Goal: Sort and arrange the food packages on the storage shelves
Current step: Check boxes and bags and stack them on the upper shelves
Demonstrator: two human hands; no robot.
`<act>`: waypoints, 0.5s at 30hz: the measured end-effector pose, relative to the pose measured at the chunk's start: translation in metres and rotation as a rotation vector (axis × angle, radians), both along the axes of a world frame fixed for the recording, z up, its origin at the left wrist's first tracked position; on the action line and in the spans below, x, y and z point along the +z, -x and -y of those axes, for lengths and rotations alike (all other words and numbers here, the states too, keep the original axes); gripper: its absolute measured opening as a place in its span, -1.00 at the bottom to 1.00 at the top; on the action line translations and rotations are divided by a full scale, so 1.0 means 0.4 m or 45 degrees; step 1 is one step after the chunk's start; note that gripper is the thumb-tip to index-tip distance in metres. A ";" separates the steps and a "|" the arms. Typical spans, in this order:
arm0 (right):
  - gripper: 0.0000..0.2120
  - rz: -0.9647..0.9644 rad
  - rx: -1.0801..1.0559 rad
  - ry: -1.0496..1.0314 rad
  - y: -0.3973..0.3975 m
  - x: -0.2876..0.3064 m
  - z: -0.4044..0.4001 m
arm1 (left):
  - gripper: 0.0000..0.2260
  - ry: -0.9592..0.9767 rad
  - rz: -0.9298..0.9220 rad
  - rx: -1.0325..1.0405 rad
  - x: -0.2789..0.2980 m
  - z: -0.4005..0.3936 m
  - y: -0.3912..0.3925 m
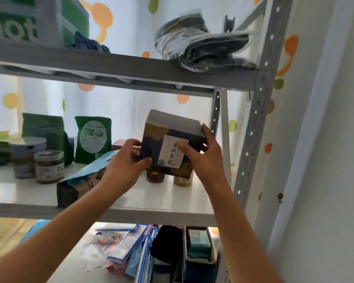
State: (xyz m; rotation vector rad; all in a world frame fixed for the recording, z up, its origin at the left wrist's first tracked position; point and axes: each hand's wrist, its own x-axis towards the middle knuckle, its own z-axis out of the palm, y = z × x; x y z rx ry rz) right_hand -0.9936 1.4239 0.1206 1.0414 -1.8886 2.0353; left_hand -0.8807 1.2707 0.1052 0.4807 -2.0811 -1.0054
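Fingers of both hands curl round the dark blue box (170, 146), left hand (124, 162) at its nine o'clock, right hand (202, 155) at three, holding it tilted over two small jars (155, 176) on the middle shelf (161, 213). Sorting looks midway: a blue bag (84, 178) lies toppled at eight o'clock, green pouches (92, 137) stand at ten, and one open box (199, 245) on the lower shelf holds teal packs.

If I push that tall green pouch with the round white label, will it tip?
The green pouch stands upright and narrow on the white shelf, so it probably topples easily. It looks like soft packaging, likely to flex rather than slide stiffly.
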 end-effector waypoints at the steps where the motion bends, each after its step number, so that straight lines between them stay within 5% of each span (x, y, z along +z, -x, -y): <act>1: -0.33 -0.028 -0.015 -0.004 0.026 0.012 0.015 | -0.68 0.019 0.033 0.014 0.020 0.012 0.025; 9: -0.47 -0.178 -0.134 -0.011 0.276 0.102 0.165 | -0.72 0.064 -0.158 -0.053 0.123 0.190 0.280; 15: -0.43 -0.193 -0.236 -0.070 0.445 0.106 0.249 | -0.38 0.233 -0.175 -0.205 0.138 0.277 0.476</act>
